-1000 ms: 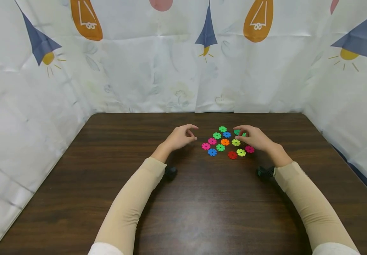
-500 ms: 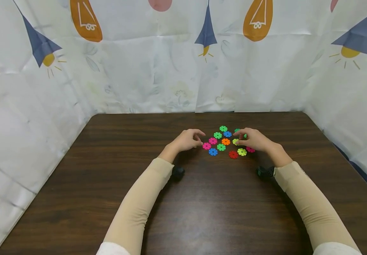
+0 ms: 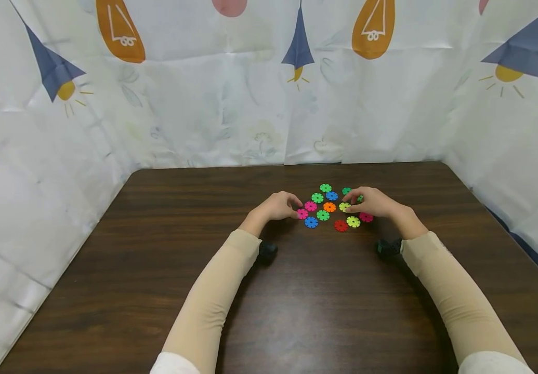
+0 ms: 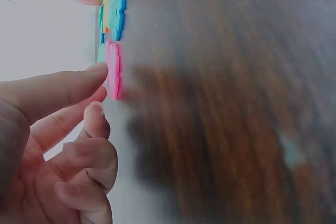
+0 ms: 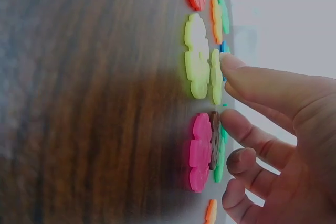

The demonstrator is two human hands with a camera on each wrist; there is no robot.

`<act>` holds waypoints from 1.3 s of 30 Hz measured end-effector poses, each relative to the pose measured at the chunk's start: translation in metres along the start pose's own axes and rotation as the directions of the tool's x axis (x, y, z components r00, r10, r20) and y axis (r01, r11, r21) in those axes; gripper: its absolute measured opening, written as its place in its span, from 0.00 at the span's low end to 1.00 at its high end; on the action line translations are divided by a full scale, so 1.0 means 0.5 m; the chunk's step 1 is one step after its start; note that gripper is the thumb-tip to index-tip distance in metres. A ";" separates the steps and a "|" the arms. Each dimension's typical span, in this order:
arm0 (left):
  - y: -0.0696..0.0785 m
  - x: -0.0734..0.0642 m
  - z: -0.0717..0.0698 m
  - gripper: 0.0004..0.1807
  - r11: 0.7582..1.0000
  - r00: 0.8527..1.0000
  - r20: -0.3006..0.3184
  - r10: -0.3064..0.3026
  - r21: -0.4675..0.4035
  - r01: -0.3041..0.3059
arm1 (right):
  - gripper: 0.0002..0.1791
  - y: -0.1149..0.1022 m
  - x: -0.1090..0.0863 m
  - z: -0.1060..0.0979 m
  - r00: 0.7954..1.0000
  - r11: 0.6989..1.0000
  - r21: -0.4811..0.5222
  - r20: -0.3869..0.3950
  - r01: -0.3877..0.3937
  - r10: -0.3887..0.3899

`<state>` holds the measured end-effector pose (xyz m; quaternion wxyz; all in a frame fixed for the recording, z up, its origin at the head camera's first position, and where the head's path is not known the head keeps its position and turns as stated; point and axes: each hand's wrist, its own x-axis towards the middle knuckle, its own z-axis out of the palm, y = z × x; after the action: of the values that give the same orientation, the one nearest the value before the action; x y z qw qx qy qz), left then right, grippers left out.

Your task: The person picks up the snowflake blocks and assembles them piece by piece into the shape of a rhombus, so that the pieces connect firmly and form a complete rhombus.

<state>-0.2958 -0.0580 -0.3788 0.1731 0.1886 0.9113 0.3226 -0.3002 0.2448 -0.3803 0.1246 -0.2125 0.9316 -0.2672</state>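
Observation:
Notched plastic discs in several colours lie flat in a loose group. My left hand [image 3: 278, 206] is at the group's left side, thumb and index finger spread apart at the edge of a pink disc [image 3: 302, 214]. In the left wrist view the thumb tip overlaps this pink disc [image 4: 115, 72], and the other fingers curl loosely. My right hand [image 3: 374, 202] hovers over the right side, its thumb tip right by a yellow disc [image 3: 344, 206]. The right wrist view shows its thumb and fingers apart near that yellow disc [image 5: 216, 77], with a brown disc [image 5: 214, 140] below.
The dark wooden table [image 3: 156, 291] extends around the discs. Near the right hand are a second yellow disc [image 3: 353, 222], a red disc [image 3: 341, 226] and a magenta disc [image 3: 366, 217]. A blue disc [image 3: 311, 222] lies near the left hand. A patterned white curtain [image 3: 203, 104] stands behind.
My left hand has moved right and slightly nearer, up to the pink disc's edge. The right hand has lowered its fingers a little by the yellow disc. The discs keep their places.

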 end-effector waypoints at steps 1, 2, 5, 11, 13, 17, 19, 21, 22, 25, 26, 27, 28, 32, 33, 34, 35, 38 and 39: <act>0.000 0.001 0.000 0.19 1.000 1.000 0.002 -0.005 -0.005 0.005 | 0.21 0.000 0.000 -0.001 1.000 1.000 0.000 0.000 0.001 -0.001; -0.001 0.003 0.000 0.19 1.000 1.000 0.003 -0.008 -0.011 0.009 | 0.20 0.000 0.001 -0.001 1.000 1.000 0.001 0.000 -0.004 0.004; -0.003 0.008 0.002 0.19 1.000 1.000 0.009 -0.006 -0.023 0.006 | 0.20 -0.001 0.001 -0.003 1.000 1.000 0.005 0.000 -0.010 0.010; -0.005 0.012 0.004 0.18 1.000 1.000 -0.006 -0.005 -0.025 0.005 | 0.18 -0.004 0.007 -0.001 1.000 0.999 0.032 -0.007 -0.024 0.024; -0.005 0.012 0.004 0.17 1.000 1.000 -0.012 -0.009 -0.024 0.008 | 0.18 -0.005 0.009 -0.001 1.000 0.999 0.034 -0.007 -0.028 0.028; -0.002 0.011 0.003 0.16 1.000 1.000 -0.017 -0.009 -0.019 0.009 | 0.17 -0.007 0.012 -0.001 1.000 0.999 0.025 -0.004 -0.031 0.031; 0.000 0.011 0.002 0.15 1.000 1.000 -0.014 -0.008 -0.020 0.008 | 0.16 -0.008 0.014 -0.002 0.999 0.999 0.021 0.000 -0.035 0.035; 0.003 0.011 0.001 0.15 1.000 1.000 -0.012 -0.008 -0.022 0.007 | 0.15 -0.010 0.016 -0.002 0.999 0.999 0.020 0.003 -0.042 0.042; 0.004 0.011 0.001 0.14 1.000 1.000 -0.011 -0.009 -0.025 0.009 | 0.15 -0.010 0.017 -0.002 0.999 0.999 0.021 0.006 -0.046 0.046; 0.006 0.012 0.002 0.14 0.999 1.000 -0.006 -0.015 -0.037 0.015 | 0.14 -0.012 0.021 -0.002 0.998 0.998 0.022 0.011 -0.054 0.054; 0.006 0.013 0.003 0.14 0.999 1.000 -0.006 -0.017 -0.041 0.016 | 0.14 -0.012 0.021 -0.002 0.998 0.998 0.023 0.013 -0.055 0.055; 0.005 0.014 0.003 0.14 0.999 1.000 -0.005 -0.020 -0.045 0.020 | 0.13 -0.012 0.022 -0.001 0.998 0.998 0.023 0.012 -0.056 0.056; 0.005 0.015 0.005 0.14 0.999 1.000 -0.005 -0.022 -0.050 0.022 | 0.13 -0.012 0.022 0.000 0.999 0.998 0.023 0.010 -0.053 0.053; 0.004 0.015 0.007 0.14 0.998 1.000 -0.015 -0.027 -0.052 0.026 | 0.13 -0.012 0.022 0.002 0.999 0.999 0.027 -0.002 -0.044 0.044; 0.005 0.014 0.007 0.13 0.998 0.999 -0.020 -0.029 -0.050 0.028 | 0.14 -0.013 0.022 0.002 0.999 0.999 0.028 -0.007 -0.044 0.045; 0.006 0.013 0.007 0.13 0.998 0.999 -0.025 -0.028 -0.048 0.027 | 0.14 -0.014 0.021 0.002 0.999 0.999 0.031 -0.008 -0.043 0.044; 0.007 0.012 0.007 0.13 0.999 0.999 -0.029 -0.029 -0.045 0.028 | 0.14 -0.015 0.020 0.002 0.999 0.999 0.032 -0.010 -0.044 0.044; 0.011 0.008 0.009 0.12 0.999 0.999 -0.038 -0.031 -0.046 0.029 | 0.15 -0.018 0.016 0.003 0.999 0.998 0.034 -0.008 -0.047 0.047; 0.011 0.007 0.011 0.12 0.998 0.999 -0.038 -0.030 -0.049 0.028 | 0.15 -0.019 0.015 0.004 0.999 0.998 0.034 -0.006 -0.048 0.048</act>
<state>-0.2953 -0.0497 -0.3800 0.1649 0.1648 0.9089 0.3458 -0.3030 0.2335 -0.3775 0.1311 -0.1869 0.9322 -0.2807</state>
